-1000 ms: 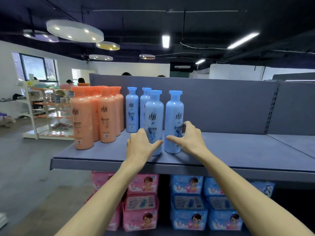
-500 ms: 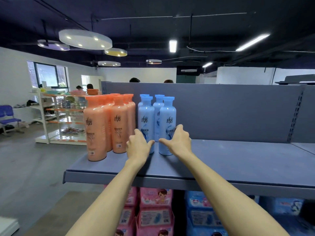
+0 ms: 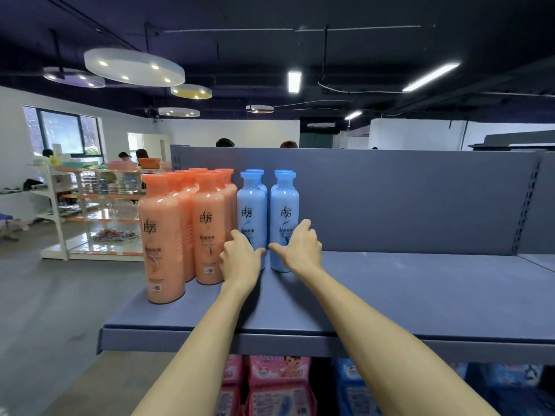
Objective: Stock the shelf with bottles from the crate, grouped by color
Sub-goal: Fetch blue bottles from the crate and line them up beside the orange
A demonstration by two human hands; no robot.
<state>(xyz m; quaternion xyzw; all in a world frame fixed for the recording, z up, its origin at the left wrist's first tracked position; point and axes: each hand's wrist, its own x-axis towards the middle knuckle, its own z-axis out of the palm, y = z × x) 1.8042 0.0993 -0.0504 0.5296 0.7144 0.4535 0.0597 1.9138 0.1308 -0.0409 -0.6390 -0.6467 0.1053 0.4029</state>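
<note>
The left hand [image 3: 240,259] is wrapped around the lower body of the left front blue bottle [image 3: 251,217], thumb reaching across its front toward the right, fingers curled out of sight behind it. The right hand [image 3: 301,249] grips the right front blue bottle [image 3: 284,217] low down in the same way, its thumb pointing left across the front and its fingers bent round the bottle's right side. The two thumbs nearly meet in the narrow gap between the bottles.

Both held bottles stand upright on the grey shelf [image 3: 420,295], side by side and close to each other. Directly behind each one the cap of another blue bottle shows; the bodies of those rear ones are hidden. Just left of the blue bottles, with the nearest almost touching the left one, stands a cluster of orange bottles [image 3: 186,229], upright in rows running back toward the shelf's grey back panel [image 3: 405,199]; the frontmost orange one sits nearer the shelf's front edge than the blue pair. To the right of the blue bottles lies bare shelf surface. Below the shelf, pink packages [image 3: 279,385] sit under the blue bottles, with blue packages [image 3: 354,388] to their right.
</note>
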